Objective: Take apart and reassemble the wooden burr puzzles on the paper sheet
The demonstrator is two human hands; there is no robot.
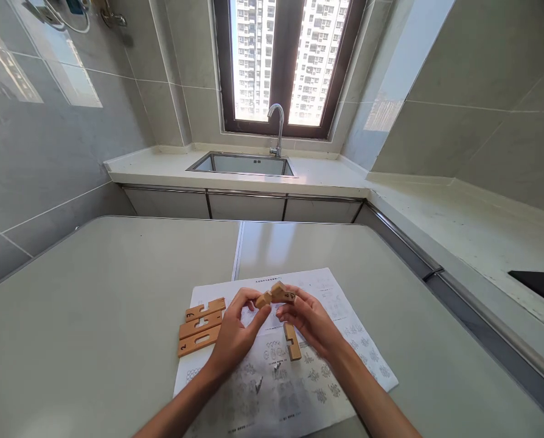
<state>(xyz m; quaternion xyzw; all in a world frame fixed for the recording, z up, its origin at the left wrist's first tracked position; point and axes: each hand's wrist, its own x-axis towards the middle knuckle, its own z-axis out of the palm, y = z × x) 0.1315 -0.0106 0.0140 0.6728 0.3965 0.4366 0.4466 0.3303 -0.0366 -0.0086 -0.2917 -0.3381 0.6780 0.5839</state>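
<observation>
Head view: left hand (236,331) is pinching a small block (263,300), right hand (309,319) a numbered block (281,292). They are seemingly being fitted, next needing alignment.

There's a brown-framed glass window (290,67), white high-rise towers (256,55) beyond it; below, a curved chrome tap (280,129) rises at the back of a rectangular metal sink (247,163), sunk into a white countertop (162,163), glossy grey wall tiles (62,140) shining left!
</observation>
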